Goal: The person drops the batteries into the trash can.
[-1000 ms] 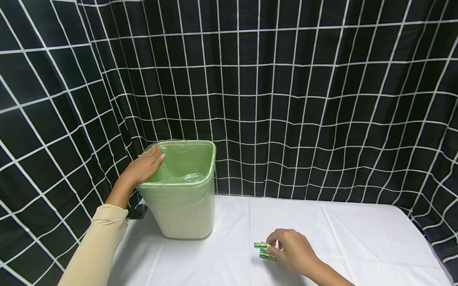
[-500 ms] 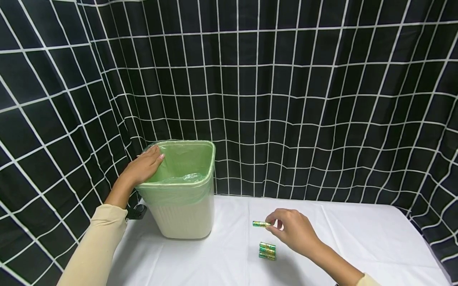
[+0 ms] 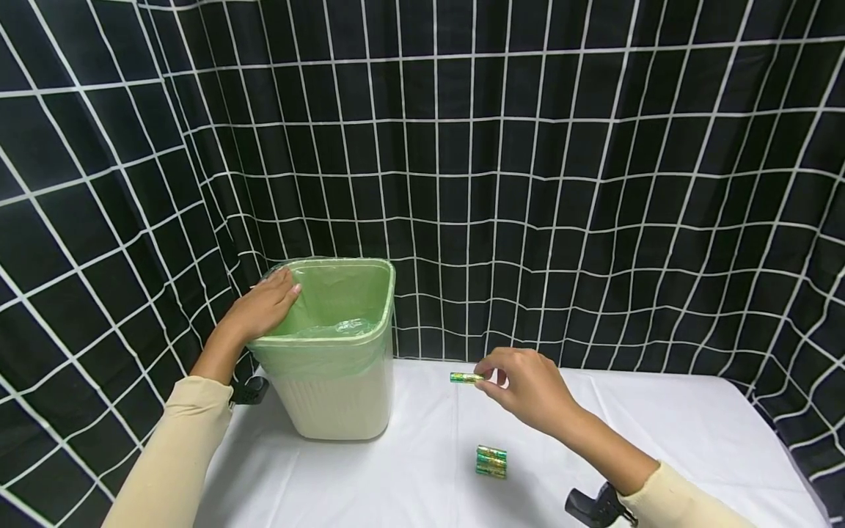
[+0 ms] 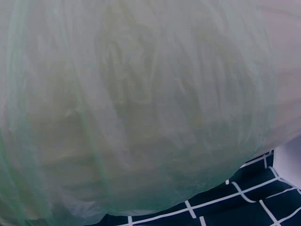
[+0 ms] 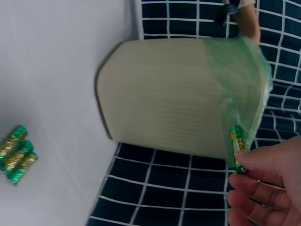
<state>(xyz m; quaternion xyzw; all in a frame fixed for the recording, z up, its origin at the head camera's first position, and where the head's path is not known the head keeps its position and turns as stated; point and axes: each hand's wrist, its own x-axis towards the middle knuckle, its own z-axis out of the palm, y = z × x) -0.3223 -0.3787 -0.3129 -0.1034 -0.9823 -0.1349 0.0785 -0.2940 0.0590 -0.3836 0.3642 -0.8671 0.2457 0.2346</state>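
In the head view my right hand (image 3: pixel 530 390) pinches one green-and-gold battery (image 3: pixel 463 378) by its right end, above the white table. The right wrist view shows this battery (image 5: pixel 238 139) between thumb and forefinger, with the other fingers loosely bent. Below the hand, three matching batteries (image 3: pixel 491 462) lie side by side on the cloth. My left hand (image 3: pixel 267 304) rests over the left rim of a pale trash bin (image 3: pixel 337 403), its fingers fairly straight. A thin green liner (image 3: pixel 323 361) folds over the rim; in the left wrist view this liner (image 4: pixel 141 103) hides that hand.
White cloth covers the table (image 3: pixel 409 484). A black curtain with white grid lines (image 3: pixel 528 183) hangs behind and at both sides, close to the bin's back and left. Black wrist devices (image 3: pixel 594 504) sit on both forearms.
My right hand has picked one battery off the group and carried it up, away from me and slightly left. The other three stay on the table. My left hand keeps its place on the bin.
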